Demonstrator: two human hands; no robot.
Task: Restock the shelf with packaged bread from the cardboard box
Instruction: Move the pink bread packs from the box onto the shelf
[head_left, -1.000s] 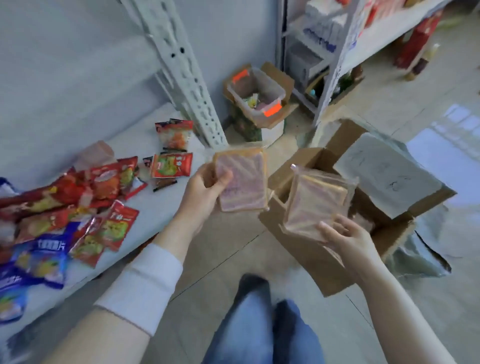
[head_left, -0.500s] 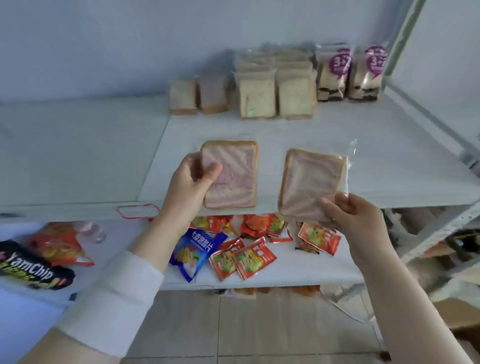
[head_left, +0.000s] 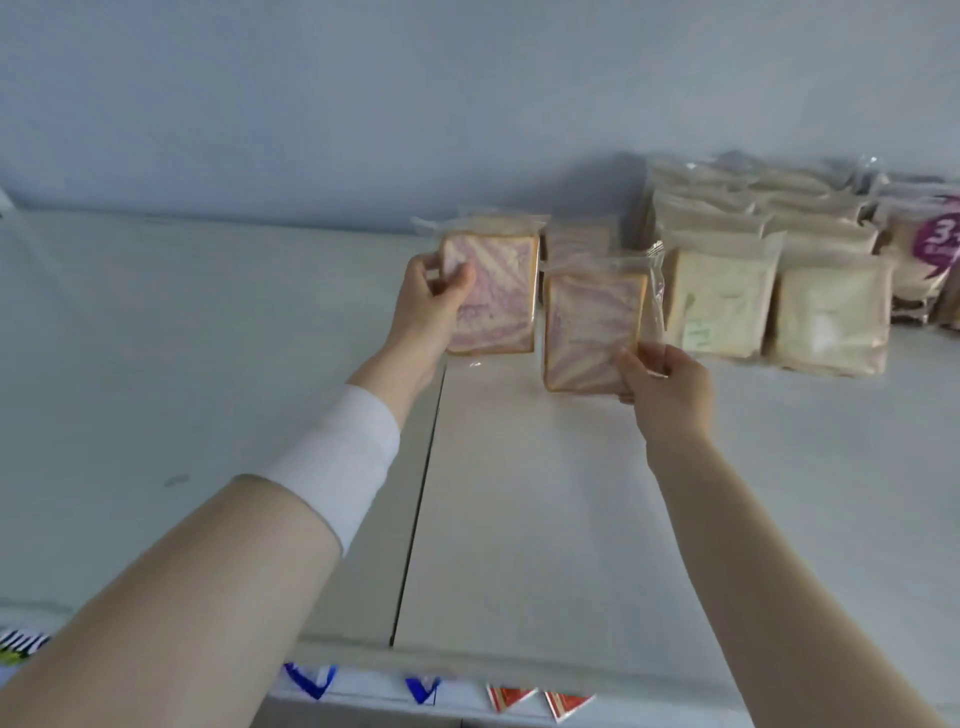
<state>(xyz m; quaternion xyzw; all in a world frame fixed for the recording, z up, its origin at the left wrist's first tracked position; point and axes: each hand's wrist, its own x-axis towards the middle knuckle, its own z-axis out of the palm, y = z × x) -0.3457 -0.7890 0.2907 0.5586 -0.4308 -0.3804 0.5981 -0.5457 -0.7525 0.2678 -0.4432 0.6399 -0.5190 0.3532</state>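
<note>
**Inspector:** Left hand (head_left: 434, 306)?

**Clerk:** Thumb across the front, fingers behind, clamped on a first swirl packet (head_left: 498, 296) of pink-marbled bread. It is held upright low over the white shelf (head_left: 519, 519). Contact with the board cannot be told.

**Inspector:** Right hand (head_left: 667, 384)?

**Clerk:** It pinches the lower right corner of a second swirl packet (head_left: 592, 332), just beside the first at its 4 o'clock, slightly tilted.

**Inspector:** Stock on the shelf?

**Clerk:** A third swirl packet (head_left: 576, 244) stands behind, at 12 o'clock of the second. Pale bread packets (head_left: 722, 306) stand in rows at its 3 o'clock, with purple-labelled packets (head_left: 924, 249) beyond them.

**Inspector:** Other items?

**Clerk:** A white cuff (head_left: 337, 457) is on the left forearm. Snack packets (head_left: 566, 704) show under the shelf's front edge at 6 o'clock.
</note>
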